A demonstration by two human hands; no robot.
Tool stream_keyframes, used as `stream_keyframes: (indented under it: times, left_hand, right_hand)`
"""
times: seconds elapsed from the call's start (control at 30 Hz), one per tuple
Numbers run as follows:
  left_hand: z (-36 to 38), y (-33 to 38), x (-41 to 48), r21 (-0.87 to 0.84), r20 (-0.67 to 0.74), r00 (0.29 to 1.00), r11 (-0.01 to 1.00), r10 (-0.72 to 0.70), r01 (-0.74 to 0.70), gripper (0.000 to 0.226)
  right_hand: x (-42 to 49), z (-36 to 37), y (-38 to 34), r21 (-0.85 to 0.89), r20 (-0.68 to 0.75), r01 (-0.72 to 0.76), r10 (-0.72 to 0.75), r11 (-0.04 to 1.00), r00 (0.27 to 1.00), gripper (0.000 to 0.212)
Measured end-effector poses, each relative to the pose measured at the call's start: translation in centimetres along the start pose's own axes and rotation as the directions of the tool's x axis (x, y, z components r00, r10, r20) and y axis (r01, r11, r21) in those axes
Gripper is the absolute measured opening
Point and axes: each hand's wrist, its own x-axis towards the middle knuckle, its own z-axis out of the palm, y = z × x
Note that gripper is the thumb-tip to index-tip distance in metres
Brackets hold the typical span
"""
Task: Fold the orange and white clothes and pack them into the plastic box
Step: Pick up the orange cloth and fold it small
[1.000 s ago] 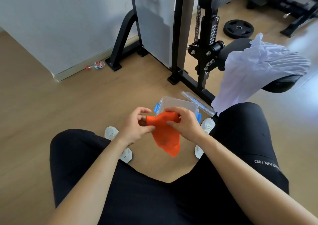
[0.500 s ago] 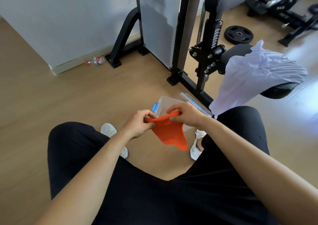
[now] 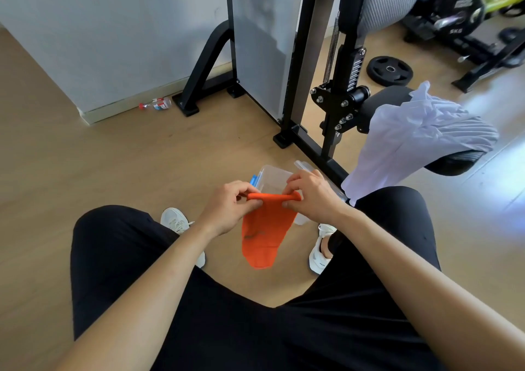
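While I sit with knees apart, my left hand (image 3: 227, 210) and right hand (image 3: 314, 197) hold the orange cloth (image 3: 264, 237) in the air between them, above the floor between my white shoes (image 3: 176, 220).

Left hand: thumb and fingers pinch the left end of the cloth's top edge.
Right hand: fingers curled over the right end, pinching it the same way.

The top edge is bunched into a tight horizontal roll between the two hands. The rest hangs straight down and tapers to a rounded bottom. There's a small dark mark on its left side, too small to read.

The clear plastic box (image 3: 271, 176) sits open on the wood floor (image 3: 113, 171) just beyond my hands, with a blue clip (image 3: 253, 179) on its left side. Hands and cloth hide its near part, so I can't tell what's inside. Its lid (image 3: 303, 165) lies just right of the box, by the base of the black machine frame (image 3: 301, 132).

The white garment (image 3: 412, 140) is draped unfolded over a black padded seat (image 3: 451, 162) on the right. Its lower corner hangs near my right knee.

Far side: a weight plate (image 3: 389, 70) lies flat on the floor, and a small bottle (image 3: 156, 104) lies at the wall base on the left.
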Motion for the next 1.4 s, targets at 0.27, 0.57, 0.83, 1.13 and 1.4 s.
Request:
stream_keyframes:
  times: [0.27,0.57,0.83,1.13,1.4]
  left_hand:
    - [0.1,2.7,-0.1,-0.499,-0.064,0.996,0.866,-0.069,0.028,0.026]
    - [0.9,1.1,-0.5,-0.204,0.047,0.999,0.979,0.008,0.002,0.032]
    - [2.5,-0.2,-0.2,-0.051,0.039,0.997,0.997,-0.059,0.061,0.011]
    - [2.8,-0.4,0.0,-0.144,0.052,0.989,0.979,-0.138,0.144,0.011]
    - [0.1,-0.9,0.3,-0.176,-0.011,0.961,0.947,-0.275,0.268,0.011]
  right_hand:
    - [-0.5,0.1,-3.0,0.340,-0.146,0.182,-0.139,0.923,0.979,0.022]
    - [-0.7,-4.3,-3.5,0.343,-0.359,0.293,-0.164,0.893,0.919,0.014]
    - [-0.8,-10.6,-1.4,0.370,-0.607,0.335,-0.047,0.867,0.794,0.011]
    - [-0.3,-11.9,2.9,0.411,-0.729,0.232,0.165,0.881,0.664,0.011]
    - [-0.2,-6.1,9.3,0.701,-0.471,-0.166,0.625,0.694,0.622,0.008]
